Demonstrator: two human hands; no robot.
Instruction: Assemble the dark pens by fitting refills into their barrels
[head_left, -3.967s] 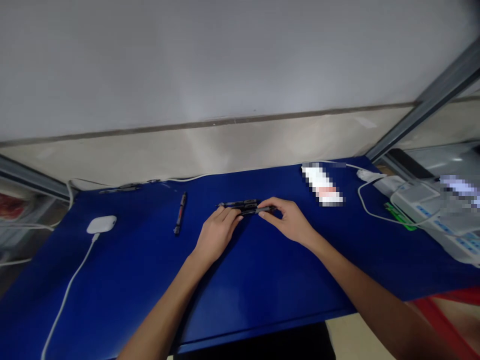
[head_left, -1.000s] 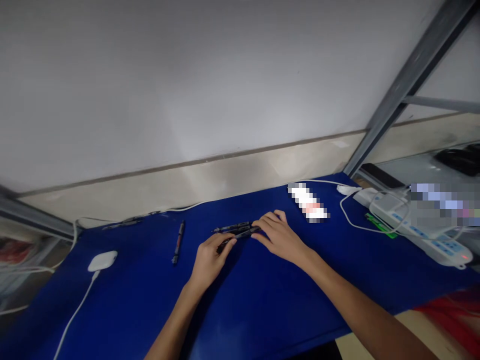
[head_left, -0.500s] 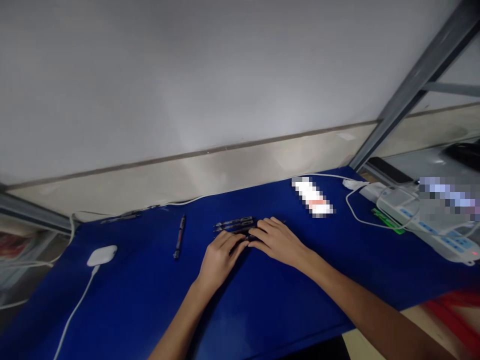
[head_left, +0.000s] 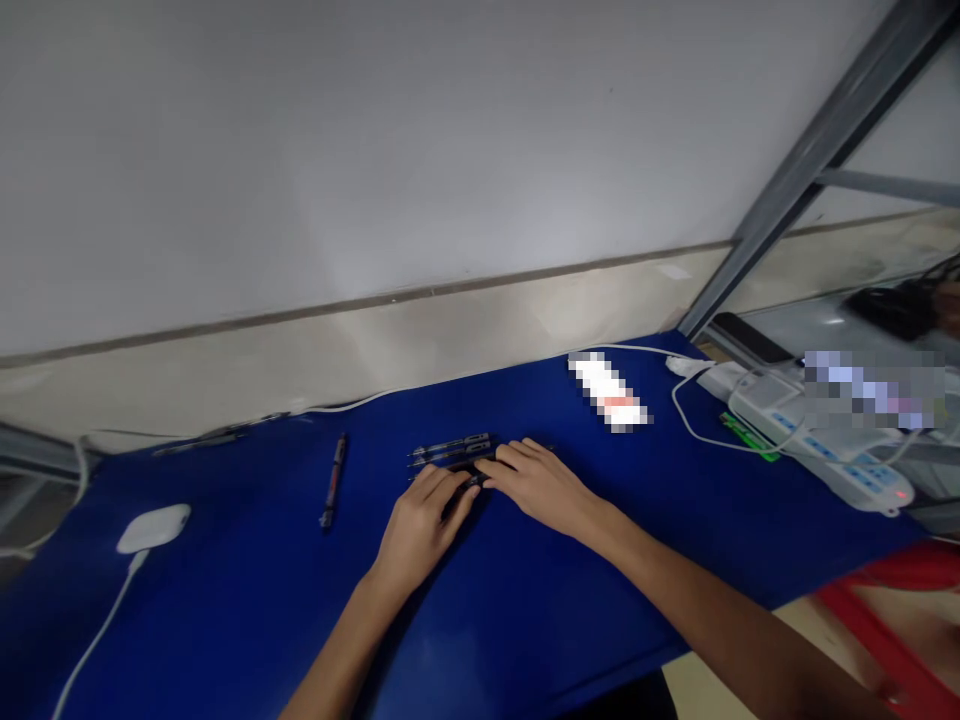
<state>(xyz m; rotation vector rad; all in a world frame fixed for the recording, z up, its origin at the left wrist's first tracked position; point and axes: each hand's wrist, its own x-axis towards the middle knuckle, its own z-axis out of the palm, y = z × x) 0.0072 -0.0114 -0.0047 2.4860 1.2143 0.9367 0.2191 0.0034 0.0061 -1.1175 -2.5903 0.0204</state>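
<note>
On the blue tabletop [head_left: 480, 620], several slim black pens [head_left: 452, 445] lie side by side just beyond my fingers. My left hand [head_left: 416, 525] is closed, thumb and fingers pinching the near end of a dark pen [head_left: 478, 480]. Opposite it, my right hand [head_left: 544, 490] is closed on the same pen, its fingertips almost meeting those of the left. Most of that pen is covered by my fingers. Apart from the row, a single dark pen [head_left: 334, 482] with a reddish mark lies to the left of my left hand.
A white earbud case [head_left: 154, 527] on a white cable lies at the left. Beyond my right hand is a blurred-out bright phone-like shape [head_left: 609, 390]. Power strips [head_left: 862, 480], cables and a green item [head_left: 750, 437] crowd the right side. A metal post [head_left: 787, 160] rises there.
The view has shifted slightly to the right, so everything on the table sits further left. Both hands stay together on the pen, with hardly any change in their grip.
</note>
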